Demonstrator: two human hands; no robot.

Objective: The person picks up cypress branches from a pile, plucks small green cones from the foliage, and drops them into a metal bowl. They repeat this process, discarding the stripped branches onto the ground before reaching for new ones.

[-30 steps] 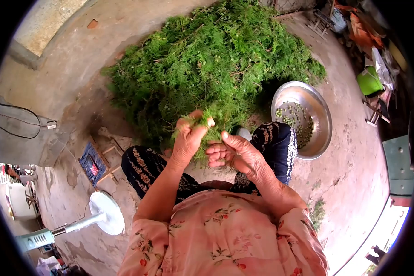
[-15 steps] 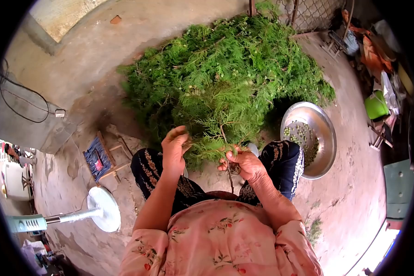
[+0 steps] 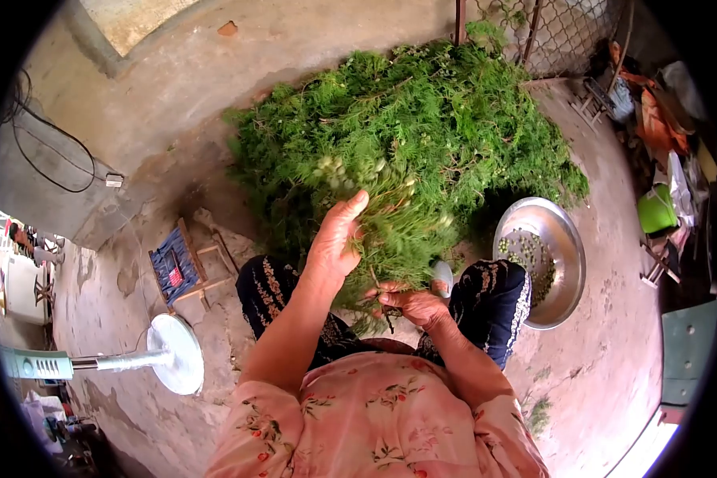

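Note:
My right hand [image 3: 416, 306] is closed round the lower stem of a leafy green branch [image 3: 394, 231], between my knees. My left hand [image 3: 341, 239] is raised against the left side of the same branch, thumb up, its fingers partly hidden behind the hand and the leaves. The branch's upper part is blurred and shows pale round clusters. Behind it spreads a large heap of green branches [image 3: 454, 119] on the floor. To the right of my knee stands a metal basin [image 3: 567, 295] with small green round pieces [image 3: 534, 251] inside.
A small folding stool [image 3: 174, 263] with a blue seat is at the left, near a stand fan's round base [image 3: 182, 354]. A lattice fence [image 3: 570, 40] stands behind the heap. Along the right side are a green container [image 3: 657, 209], bags and a grey-green cabinet [image 3: 685, 342].
My left hand has moved up and right, against the branch. The branch has shifted and its top is now blurred. The whole view has shifted slightly.

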